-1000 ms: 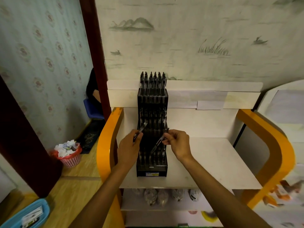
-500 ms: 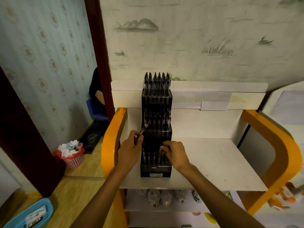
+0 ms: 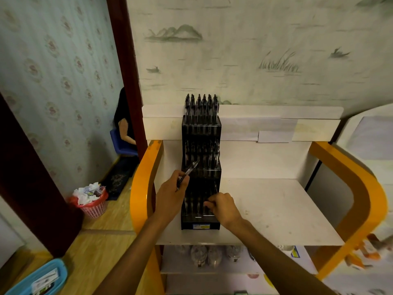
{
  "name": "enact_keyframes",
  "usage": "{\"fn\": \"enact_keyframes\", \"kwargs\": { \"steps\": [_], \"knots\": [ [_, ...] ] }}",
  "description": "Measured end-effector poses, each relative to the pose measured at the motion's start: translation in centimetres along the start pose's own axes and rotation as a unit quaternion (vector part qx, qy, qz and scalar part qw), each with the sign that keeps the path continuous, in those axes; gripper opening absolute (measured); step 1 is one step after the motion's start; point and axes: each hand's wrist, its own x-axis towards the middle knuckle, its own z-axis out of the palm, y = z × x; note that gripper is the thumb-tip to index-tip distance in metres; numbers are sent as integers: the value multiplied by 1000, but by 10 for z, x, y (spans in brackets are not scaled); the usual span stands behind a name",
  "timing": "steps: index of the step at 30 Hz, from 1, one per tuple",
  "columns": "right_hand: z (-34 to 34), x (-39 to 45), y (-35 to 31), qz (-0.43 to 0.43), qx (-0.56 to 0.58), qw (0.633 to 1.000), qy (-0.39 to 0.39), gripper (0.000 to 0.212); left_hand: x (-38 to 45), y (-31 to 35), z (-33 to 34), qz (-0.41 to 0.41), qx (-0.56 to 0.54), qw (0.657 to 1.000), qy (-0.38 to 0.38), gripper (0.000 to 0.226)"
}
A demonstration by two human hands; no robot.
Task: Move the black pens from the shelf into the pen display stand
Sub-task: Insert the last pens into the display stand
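The person is partway through loading the black tiered pen display stand (image 3: 201, 133), which sits on the white shelf (image 3: 276, 207) between two orange side rails. The top and middle tiers already carry rows of black pens standing upright; the lowest tier is dark, and how full it is cannot be told.

The right hand (image 3: 223, 206) is down at the right side of the lowest tier, its fingers (image 3: 209, 204) curled and bunched at the slots. They seem to be seating a pen there, but the pen itself is lost against the dark plastic, so whether they pinch anything cannot be told.

The left hand (image 3: 172, 192) hovers beside the stand's left edge, its fingers pinching a black pen (image 3: 189, 171) that slants up and to the right across the front of the middle tier.

The step in hand looks like slotting pens into the bottom tier. The next move probably calls for the right hand to draw clear, and for the left to turn its pen upright over a free slot and lower it in.

A small label (image 3: 201, 226), blue and pale, is stuck on the stand's base; its writing is too small to read. No brand can be made out.
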Motion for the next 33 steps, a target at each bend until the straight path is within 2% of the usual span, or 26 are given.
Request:
{"fn": "enact_keyframes", "kwargs": {
  "steps": [4,6,9,11,13,18,24,29,33],
  "knots": [
    [-12,-1,-1,-15,-14,999,25,23,1,3,0,-12,-6,1000,-7,11],
    [-24,-2,-6,-7,35,997,64,16,2,6,0,-14,-9,1000,-5,10],
    [-41,-2,-22,31,221,966,129,13,4,11,4,-14,-11,1000,-9,9],
    [-52,-1,-34,45,363,924,108,13,6,13,8,-10,-6,1000,-22,10],
    [-62,-1,-42,44,438,894,76,15,7,13,13,-5,6,999,-38,9],
    [-68,-2,-45,42,486,869,80,17,10,12,21,15,48,997,-54,8],
    [-66,-1,-44,53,550,830,72,14,12,11,23,45,101,992,-63,18],
    [-66,3,-44,78,575,812,70,18,13,13,22,64,117,988,-76,23],
    [-67,3,-44,69,571,813,92,20,11,19,19,69,126,987,-78,28]
  ]
}}
